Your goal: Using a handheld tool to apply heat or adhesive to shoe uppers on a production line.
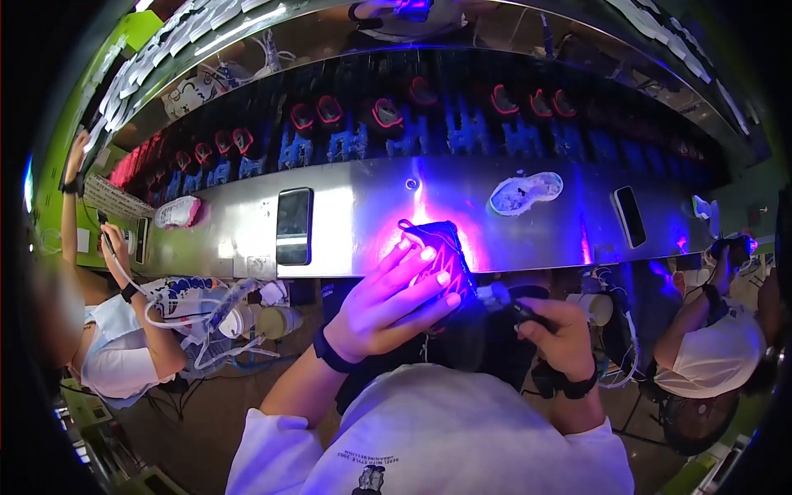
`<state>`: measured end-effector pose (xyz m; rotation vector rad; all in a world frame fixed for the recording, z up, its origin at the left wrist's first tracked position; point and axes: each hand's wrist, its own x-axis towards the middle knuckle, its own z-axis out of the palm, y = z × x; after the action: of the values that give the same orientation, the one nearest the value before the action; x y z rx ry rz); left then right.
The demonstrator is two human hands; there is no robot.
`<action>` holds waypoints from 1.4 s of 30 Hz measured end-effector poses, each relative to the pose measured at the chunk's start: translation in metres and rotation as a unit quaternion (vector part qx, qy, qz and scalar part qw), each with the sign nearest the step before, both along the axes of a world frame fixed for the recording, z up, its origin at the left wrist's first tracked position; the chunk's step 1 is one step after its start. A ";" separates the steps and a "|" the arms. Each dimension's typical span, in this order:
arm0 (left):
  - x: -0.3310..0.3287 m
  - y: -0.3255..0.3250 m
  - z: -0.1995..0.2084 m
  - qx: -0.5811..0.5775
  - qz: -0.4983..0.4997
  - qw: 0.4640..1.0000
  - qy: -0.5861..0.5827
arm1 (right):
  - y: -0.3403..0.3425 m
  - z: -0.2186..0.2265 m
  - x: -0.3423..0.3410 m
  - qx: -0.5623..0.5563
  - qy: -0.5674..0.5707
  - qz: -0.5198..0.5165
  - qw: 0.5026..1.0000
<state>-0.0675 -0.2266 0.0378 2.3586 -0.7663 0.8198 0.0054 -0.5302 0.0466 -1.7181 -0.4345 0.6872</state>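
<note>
My left hand (396,305) is closed on a dark shoe upper (450,238) with a loop at its top, fingers laid across its side. The shoe is at the table's near edge under bright violet light, and the hand hides much of it. Just right of it, my right hand (563,334) grips a small brush (495,294). Its dark handle is in the fingers, and its pale, blurred head points at the shoe. Whether the brush touches the shoe, I cannot tell.
On the metal table (355,177) lie a phone (294,227), another phone (629,216) and two pale soles, one right (525,194) and one left (178,212). Behind runs a rack of dark shoes (386,113). Co-workers sit left (124,346) and right (718,355). Pots (279,322) stand below.
</note>
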 end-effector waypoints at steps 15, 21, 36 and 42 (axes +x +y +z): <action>0.002 -0.018 -0.013 -0.087 0.129 0.983 0.098 | 0.008 -0.017 -0.003 0.040 0.035 -0.052 0.997; -0.003 -0.021 -0.016 -0.120 0.188 0.961 0.165 | 0.007 -0.024 -0.020 0.044 0.098 -0.060 0.992; -0.002 -0.007 0.006 -0.125 0.264 0.900 0.324 | 0.017 0.002 0.007 -0.114 -0.206 -0.003 0.972; 0.000 0.006 0.009 -0.171 0.188 0.891 0.377 | 0.024 0.010 0.020 -0.136 -0.221 0.023 0.966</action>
<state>-0.0677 -0.2206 0.0466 2.2398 0.1545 0.0972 0.0257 -0.5059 0.0569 -2.1364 -0.7159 0.4034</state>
